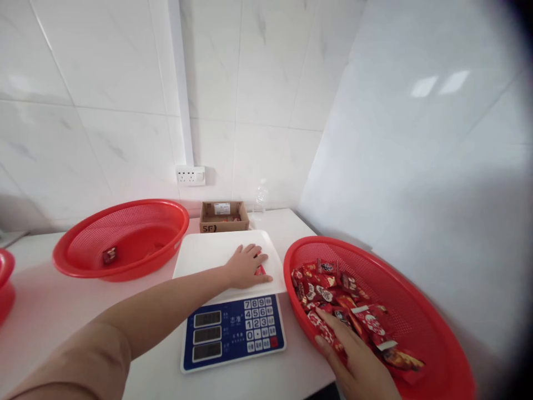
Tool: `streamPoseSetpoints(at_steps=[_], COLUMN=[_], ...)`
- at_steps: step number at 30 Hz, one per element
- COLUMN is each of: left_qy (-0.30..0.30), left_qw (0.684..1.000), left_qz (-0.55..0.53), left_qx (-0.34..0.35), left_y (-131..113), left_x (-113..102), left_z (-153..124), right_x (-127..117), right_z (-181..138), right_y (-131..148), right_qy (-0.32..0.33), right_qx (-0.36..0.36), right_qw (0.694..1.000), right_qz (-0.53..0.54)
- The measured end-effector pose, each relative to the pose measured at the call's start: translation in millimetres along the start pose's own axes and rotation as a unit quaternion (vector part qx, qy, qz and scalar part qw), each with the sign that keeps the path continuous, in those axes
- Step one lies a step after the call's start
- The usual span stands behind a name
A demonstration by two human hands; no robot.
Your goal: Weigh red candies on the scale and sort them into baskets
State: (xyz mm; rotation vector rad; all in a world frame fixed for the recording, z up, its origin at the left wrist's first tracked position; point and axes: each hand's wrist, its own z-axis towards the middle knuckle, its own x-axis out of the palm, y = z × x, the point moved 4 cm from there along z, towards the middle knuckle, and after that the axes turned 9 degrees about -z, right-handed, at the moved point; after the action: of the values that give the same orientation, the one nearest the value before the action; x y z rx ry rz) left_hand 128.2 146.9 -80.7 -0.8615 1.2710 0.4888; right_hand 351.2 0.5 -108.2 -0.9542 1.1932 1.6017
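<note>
My left hand lies palm down on the white pan of a digital scale. Its fingers are spread over a small red packet, which shows between thumb and forefinger; the rest of it is hidden. At the near rim of the right red basket, my right hand has thumb and fingers closed around a red snack packet with white print. Several more red packets lie heaped in that basket. The scale's blue keypad panel faces me, its displays dark.
A second red basket with a few packets stands at the left, and part of another shows at the left edge. Behind the scale are a cardboard box and a clear plastic bottle. A wall socket sits above.
</note>
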Motion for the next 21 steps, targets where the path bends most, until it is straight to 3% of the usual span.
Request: streamPoseSetpoints(at_steps=[2,5,9,13,17,21], left_qy=[-0.037,-0.045,-0.037,-0.067,-0.119,-0.174], left_qw=[0.998,0.995,0.994,0.993,0.988,0.976], left_qz=[0.033,0.078,0.097,0.093,0.087,0.089], left_qx=[0.027,0.038,0.038,0.008,-0.047,-0.097], left_y=[-6,-7,4,22,46,77], left_x=[-1,-2,-2,-9,-30,-69], left_z=[1,3,10,12,4,-24], right_x=[0,0,0,3,7,7], right_z=[0,0,0,0,-1,0], right_y=[0,0,-1,-3,-6,-6], right_qy=[-0.004,-0.003,-0.001,-0.002,0.012,0.015], right_qx=[-0.002,-0.009,-0.010,-0.017,-0.014,-0.019], right_qw=[1.000,1.000,1.000,1.000,1.000,1.000], right_qz=[0.000,0.000,-0.003,-0.002,-0.004,0.004])
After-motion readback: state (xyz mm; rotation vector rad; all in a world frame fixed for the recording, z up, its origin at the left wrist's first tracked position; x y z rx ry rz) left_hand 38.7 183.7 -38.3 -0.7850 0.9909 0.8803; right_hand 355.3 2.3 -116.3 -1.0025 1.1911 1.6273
